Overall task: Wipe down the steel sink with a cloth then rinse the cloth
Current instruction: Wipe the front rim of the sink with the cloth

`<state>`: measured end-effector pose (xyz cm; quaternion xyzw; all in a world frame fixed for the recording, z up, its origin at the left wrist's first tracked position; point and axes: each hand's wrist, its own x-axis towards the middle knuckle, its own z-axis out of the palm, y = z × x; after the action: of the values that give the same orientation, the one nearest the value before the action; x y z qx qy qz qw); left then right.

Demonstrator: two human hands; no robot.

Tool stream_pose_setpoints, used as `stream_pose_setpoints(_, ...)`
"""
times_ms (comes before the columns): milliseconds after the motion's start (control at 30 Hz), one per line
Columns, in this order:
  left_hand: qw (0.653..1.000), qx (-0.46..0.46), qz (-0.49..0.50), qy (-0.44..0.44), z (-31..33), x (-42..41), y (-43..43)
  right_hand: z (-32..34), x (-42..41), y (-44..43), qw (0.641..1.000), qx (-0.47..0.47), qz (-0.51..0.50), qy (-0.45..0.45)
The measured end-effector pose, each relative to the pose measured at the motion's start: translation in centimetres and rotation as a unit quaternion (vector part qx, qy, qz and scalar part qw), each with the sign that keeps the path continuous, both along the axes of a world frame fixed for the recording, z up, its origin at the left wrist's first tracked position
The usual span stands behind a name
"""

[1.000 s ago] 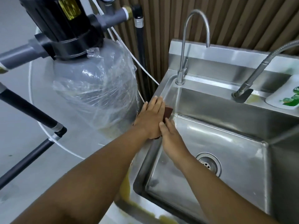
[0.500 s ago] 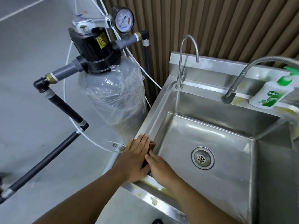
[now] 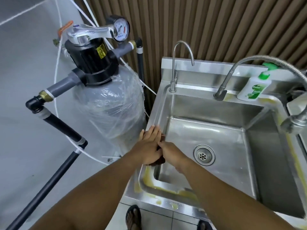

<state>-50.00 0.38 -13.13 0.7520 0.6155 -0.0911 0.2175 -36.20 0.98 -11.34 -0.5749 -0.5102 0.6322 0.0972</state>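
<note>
The steel sink fills the right half of the view, its drain in the basin floor. A dark brown cloth lies over the sink's left rim, mostly covered by my hands. My left hand lies flat on top of the cloth, fingers straight and pointing away from me. My right hand is just inside the basin and presses the cloth against the inner left wall, its fingertips meeting my left hand. Yellowish residue streaks the near rim.
A plastic-wrapped filter tank with a black valve head, gauge and pipes stands close to the sink's left side. A gooseneck tap, a flexible hose tap and a soap bottle stand at the back rim. My sandalled feet are below.
Both hands slid the cloth along the left rim from its far part toward me. The view pulled back and now shows the whole sink.
</note>
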Motion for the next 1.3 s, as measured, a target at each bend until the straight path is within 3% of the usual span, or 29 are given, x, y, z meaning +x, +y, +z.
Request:
stream_pose_setpoints(100,0.993,0.011,-0.014,-0.114,0.0,-2.0,-0.7,-0.3,-0.3,-0.6,0.999,0.017,-0.02,-0.022)
stream_pose_setpoints(167,0.986,0.066,-0.032,-0.15,-0.7,-3.8,-2.0,-0.1,-0.4,-1.0,0.999,0.022,-0.032,-0.028)
stream_pose_setpoints(267,0.984,0.118,-0.072,-0.112,-1.7,-5.7,-4.2,0.7,-0.5,-1.8,0.999,0.027,-0.013,-0.04)
stream_pose_setpoints(600,0.986,0.135,-0.091,-0.046,-2.1,-6.4,-11.0,2.9,-0.2,-5.3,0.977,0.045,0.158,-0.134)
stream_pose_setpoints(733,0.987,0.154,-0.053,-0.011,-2.7,-5.3,-15.1,4.1,0.1,-7.0,0.92,0.138,0.312,-0.193)
stream_pose_setpoints(900,0.988,0.15,0.047,-0.002,-3.2,-2.2,-19.5,2.7,1.4,-9.7,0.87,0.234,0.369,-0.229)
stream_pose_setpoints(1033,0.984,0.163,0.072,0.018,-2.7,-0.1,-21.0,1.5,3.0,-11.9,0.811,0.327,0.4,-0.276)
stream_pose_setpoints(1133,0.978,0.206,0.034,0.024,-1.5,0.3,-19.9,1.1,4.3,-12.5,0.817,0.36,0.372,-0.256)
stream_pose_setpoints(1200,0.972,0.23,-0.043,0.018,-1.0,0.0,-18.1,0.8,5.8,-12.8,0.833,0.38,0.318,-0.247)
stream_pose_setpoints(1300,0.967,0.185,-0.171,0.022,-1.3,-1.5,-15.3,0.5,9.3,-13.0,0.844,0.34,0.303,-0.284)
